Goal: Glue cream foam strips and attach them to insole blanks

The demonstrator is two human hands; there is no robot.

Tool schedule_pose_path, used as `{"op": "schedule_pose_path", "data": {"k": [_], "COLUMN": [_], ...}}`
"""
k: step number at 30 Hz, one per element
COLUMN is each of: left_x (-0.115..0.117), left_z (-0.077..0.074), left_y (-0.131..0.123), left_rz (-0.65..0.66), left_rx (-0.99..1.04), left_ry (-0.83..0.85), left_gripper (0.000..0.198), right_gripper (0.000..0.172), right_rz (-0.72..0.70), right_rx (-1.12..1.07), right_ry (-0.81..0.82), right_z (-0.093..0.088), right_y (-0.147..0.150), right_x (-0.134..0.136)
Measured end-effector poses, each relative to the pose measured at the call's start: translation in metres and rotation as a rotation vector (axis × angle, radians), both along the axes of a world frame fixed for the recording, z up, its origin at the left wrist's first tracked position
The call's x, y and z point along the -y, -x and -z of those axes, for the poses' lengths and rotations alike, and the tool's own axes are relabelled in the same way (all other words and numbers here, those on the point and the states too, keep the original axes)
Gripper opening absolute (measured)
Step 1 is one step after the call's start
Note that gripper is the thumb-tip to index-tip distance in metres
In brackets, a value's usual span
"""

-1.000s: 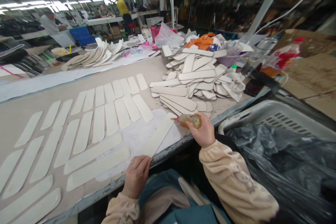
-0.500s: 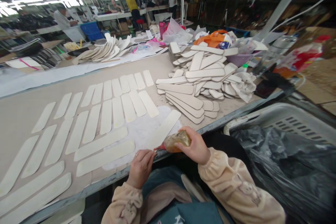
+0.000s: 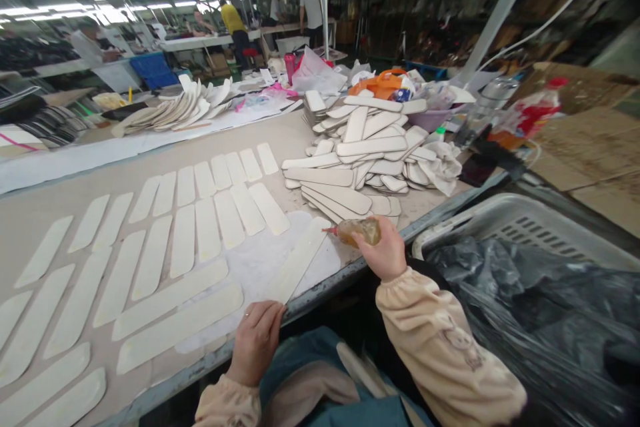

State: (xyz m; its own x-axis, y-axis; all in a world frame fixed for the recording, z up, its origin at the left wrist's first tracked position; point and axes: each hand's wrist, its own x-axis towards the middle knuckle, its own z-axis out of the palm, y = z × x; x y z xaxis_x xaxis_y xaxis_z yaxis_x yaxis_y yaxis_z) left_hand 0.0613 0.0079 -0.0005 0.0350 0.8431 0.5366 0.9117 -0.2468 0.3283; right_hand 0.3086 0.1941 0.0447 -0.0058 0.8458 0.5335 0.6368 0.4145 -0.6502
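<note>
My right hand (image 3: pixel 384 250) is wrapped round a squeeze bottle (image 3: pixel 361 231) of amber-brown stuff, tipped on its side. Its red nozzle (image 3: pixel 331 231) points left, at the far end of a cream strip (image 3: pixel 299 260) with rounded ends. This strip lies slantwise on a white sheet (image 3: pixel 323 268) at the table's front edge. My left hand (image 3: pixel 257 333) has its fingers pressed together on the strip's near end. To the left, rows of similar cream strips (image 3: pixel 183 240) lie flat, a few with faint yellowish marks.
A heap of dark-edged strips (image 3: pixel 373 145) covers the table's back right. A plastic basket (image 3: pixel 505 210) with black plastic bags (image 3: pixel 505 293) stands at my right. Stacked curved pieces (image 3: pixel 175 107), bags and a red-capped bottle (image 3: pixel 543 107) lie farther back. Several people work in the background.
My right hand has carried the bottle from the strip's near end to its far end. My left hand stays by the near end, slightly lower. The whole view has shifted a little.
</note>
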Motion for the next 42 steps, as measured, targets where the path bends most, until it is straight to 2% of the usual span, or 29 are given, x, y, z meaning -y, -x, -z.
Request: {"op": "schedule_pose_path", "data": {"k": [6, 13, 19, 25, 29, 32, 36, 42], "left_x": [0.0, -0.001, 0.0, 0.0, 0.001, 0.002, 0.003, 0.003], "left_z": [0.003, 0.003, 0.001, 0.003, 0.002, 0.001, 0.003, 0.006], "left_y": [0.002, 0.002, 0.0, 0.001, -0.001, -0.001, -0.001, -0.001], "left_rz": [-0.008, -0.007, -0.014, -0.008, -0.001, -0.008, -0.026, -0.034], "left_rx": [0.006, -0.009, -0.008, 0.023, 0.028, 0.032, 0.028, 0.012], "left_ry": [0.018, 0.014, 0.01, 0.001, 0.019, 0.035, 0.034, 0.021], "left_gripper": [0.013, 0.012, 0.012, 0.011, 0.012, 0.012, 0.014, 0.014], "right_gripper": [0.041, 0.041, 0.041, 0.04, 0.04, 0.04, 0.04, 0.04], "right_rz": [0.065, 0.038, 0.061, 0.06, -0.061, -0.259, -0.468, -0.546], "right_rx": [-0.04, -0.066, -0.049, -0.029, -0.142, -0.189, -0.147, -0.09], "right_ry": [-0.011, 0.021, 0.022, -0.012, 0.09, 0.215, 0.232, 0.193], "right_z": [0.002, 0.007, 0.006, 0.0, -0.008, -0.013, -0.014, -0.008], "right_y": [0.01, 0.018, 0.008, -0.006, -0.001, 0.012, 0.035, 0.052], "right_x": [-0.007, -0.011, -0.008, 0.008, 0.026, 0.041, 0.058, 0.067]}}
